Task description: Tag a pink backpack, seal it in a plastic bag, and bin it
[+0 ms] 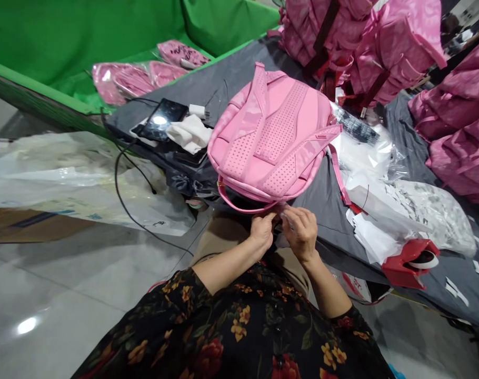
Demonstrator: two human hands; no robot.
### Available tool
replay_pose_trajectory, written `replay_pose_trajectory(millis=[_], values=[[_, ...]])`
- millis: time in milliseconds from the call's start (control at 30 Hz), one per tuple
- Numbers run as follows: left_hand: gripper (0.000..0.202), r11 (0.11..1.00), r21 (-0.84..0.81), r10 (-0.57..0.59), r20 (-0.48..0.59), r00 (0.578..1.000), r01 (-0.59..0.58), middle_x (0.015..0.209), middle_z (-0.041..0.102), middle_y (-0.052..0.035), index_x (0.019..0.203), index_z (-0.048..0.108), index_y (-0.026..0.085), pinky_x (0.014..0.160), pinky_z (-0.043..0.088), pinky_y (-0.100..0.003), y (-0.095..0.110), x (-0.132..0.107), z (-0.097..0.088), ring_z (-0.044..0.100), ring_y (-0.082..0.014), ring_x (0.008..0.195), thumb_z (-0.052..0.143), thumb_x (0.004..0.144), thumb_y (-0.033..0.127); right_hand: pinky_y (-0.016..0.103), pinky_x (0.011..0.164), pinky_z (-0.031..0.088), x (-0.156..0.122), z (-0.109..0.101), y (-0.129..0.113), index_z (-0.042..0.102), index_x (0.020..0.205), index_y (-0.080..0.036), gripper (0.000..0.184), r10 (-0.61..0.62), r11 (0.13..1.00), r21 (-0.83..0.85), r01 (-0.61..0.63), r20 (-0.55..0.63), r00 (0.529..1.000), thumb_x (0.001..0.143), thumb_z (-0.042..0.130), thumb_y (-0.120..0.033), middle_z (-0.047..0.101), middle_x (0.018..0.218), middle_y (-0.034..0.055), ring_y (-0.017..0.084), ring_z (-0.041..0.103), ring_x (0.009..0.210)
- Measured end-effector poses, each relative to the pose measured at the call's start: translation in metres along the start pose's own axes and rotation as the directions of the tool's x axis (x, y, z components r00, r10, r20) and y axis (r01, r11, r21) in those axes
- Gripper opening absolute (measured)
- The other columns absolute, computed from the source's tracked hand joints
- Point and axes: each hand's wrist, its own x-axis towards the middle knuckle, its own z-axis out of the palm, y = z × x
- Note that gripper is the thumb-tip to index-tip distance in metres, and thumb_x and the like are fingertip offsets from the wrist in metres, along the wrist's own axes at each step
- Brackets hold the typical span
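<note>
A pink backpack (271,138) lies back-side up on a grey-covered table (322,210), its carry loop hanging over the near edge. My left hand (262,231) and my right hand (300,227) meet just below that loop at the table edge. Both have their fingers pinched together on something small and pale that I cannot make out, close to the loop. My forearms come up from a dark flowered top.
A phone (165,117), a white cloth (190,132) and a charger with a black cable sit left of the backpack. Clear plastic bags (381,179) and a red tape dispenser (411,261) lie to the right. Pink bags (385,47) are piled behind.
</note>
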Motion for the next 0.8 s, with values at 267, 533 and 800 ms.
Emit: replay_pose_trajectory(millis=[267, 533, 800], values=[[0.039, 0.999, 0.051, 0.016, -0.045, 0.999, -0.013, 0.067, 0.069, 0.001, 0.067, 0.07, 0.014, 0.066, 0.047, -0.026, 0.007, -0.004, 0.0, 0.057, -0.0102, 0.061, 0.093, 0.037, 0.024, 0.033, 0.072, 0.032, 0.001, 0.036, 0.008, 0.066, 0.083, -0.021, 0.021, 0.024, 0.97, -0.24, -0.041, -0.074, 0.997, 0.101, 0.055, -0.017, 0.064, 0.083, 0.0055, 0.018, 0.051, 0.078], [0.039, 0.969, 0.189, 0.144, 0.094, 0.985, -0.159, 0.069, 0.071, -0.0004, 0.067, 0.076, 0.015, 0.072, 0.05, -0.027, 0.017, -0.024, -0.004, 0.06, -0.0122, 0.068, 0.095, 0.05, 0.044, 0.036, 0.079, 0.036, 0.0, 0.011, 0.006, 0.069, 0.107, -0.016, 0.02, -0.101, 0.955, -0.252, 0.157, 0.222, 0.97, 0.099, 0.055, -0.029, 0.065, 0.101, 0.0129, 0.024, 0.051, 0.095], [0.037, 0.961, 0.192, 0.179, 0.124, 0.976, -0.201, 0.075, 0.074, -0.0027, 0.072, 0.078, 0.015, 0.078, 0.053, -0.03, 0.027, -0.029, -0.003, 0.065, -0.0148, 0.073, 0.094, 0.052, 0.041, 0.036, 0.075, 0.03, -0.002, 0.023, 0.0, 0.067, 0.093, -0.021, 0.019, 0.03, 0.952, -0.306, 0.01, 0.123, 0.992, 0.102, 0.054, -0.032, 0.065, 0.092, 0.0093, 0.022, 0.051, 0.087]])
